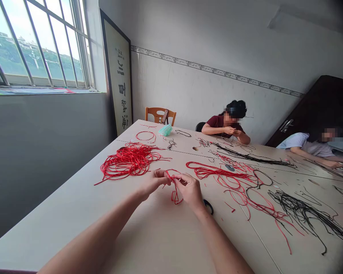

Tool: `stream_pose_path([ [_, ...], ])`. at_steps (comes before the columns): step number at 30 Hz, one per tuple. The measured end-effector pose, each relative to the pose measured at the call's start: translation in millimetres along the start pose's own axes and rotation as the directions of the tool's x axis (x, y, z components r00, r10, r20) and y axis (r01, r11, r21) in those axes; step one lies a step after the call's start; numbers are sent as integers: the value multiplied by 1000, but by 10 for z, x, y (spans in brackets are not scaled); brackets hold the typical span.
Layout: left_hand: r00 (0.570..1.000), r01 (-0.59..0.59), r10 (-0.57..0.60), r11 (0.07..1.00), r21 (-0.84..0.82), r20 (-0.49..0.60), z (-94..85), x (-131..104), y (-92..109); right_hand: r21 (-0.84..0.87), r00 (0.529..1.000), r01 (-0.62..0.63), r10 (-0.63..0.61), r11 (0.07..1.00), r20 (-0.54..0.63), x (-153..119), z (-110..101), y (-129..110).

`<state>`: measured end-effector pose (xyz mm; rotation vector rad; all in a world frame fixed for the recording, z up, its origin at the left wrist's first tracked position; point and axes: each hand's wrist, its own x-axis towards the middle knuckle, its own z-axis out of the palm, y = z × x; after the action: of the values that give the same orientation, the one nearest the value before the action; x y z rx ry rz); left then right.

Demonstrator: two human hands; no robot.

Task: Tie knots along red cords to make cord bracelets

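Note:
A thin red cord (175, 197) is pinched between my two hands over the table, with loops hanging below the fingers. My left hand (159, 179) grips it from the left, thumb and fingertips pressed together. From the right, my right hand (191, 187) pinches the same cord close by, at what looks like a small knot. Fingers partly hide that spot. Beyond my left hand lies a big tangled pile of red cords (130, 161). A folded bundle of red cord (214, 171) rests past my right hand. Dark scissors handles (208, 206) show partly behind my right wrist.
Black cords (305, 211) lie in a heap at the right, among loose red strands. A green plastic bag (165, 130) and a red cord ring (145, 136) sit farther back. A person (227, 123) works across the table, another person (308, 146) at the right.

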<state>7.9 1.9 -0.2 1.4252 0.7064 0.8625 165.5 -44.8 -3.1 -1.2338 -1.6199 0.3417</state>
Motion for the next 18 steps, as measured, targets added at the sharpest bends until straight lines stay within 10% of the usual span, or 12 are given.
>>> stream_pose_path([
  [8,999,48,-47,997,68,-19,-7,16,-51,299,963,-252,210,920,166,14,-12,18],
  [18,998,61,-63,982,182,8,46,0,-88,195,974,-204,180,959,135,12,-2,28],
])
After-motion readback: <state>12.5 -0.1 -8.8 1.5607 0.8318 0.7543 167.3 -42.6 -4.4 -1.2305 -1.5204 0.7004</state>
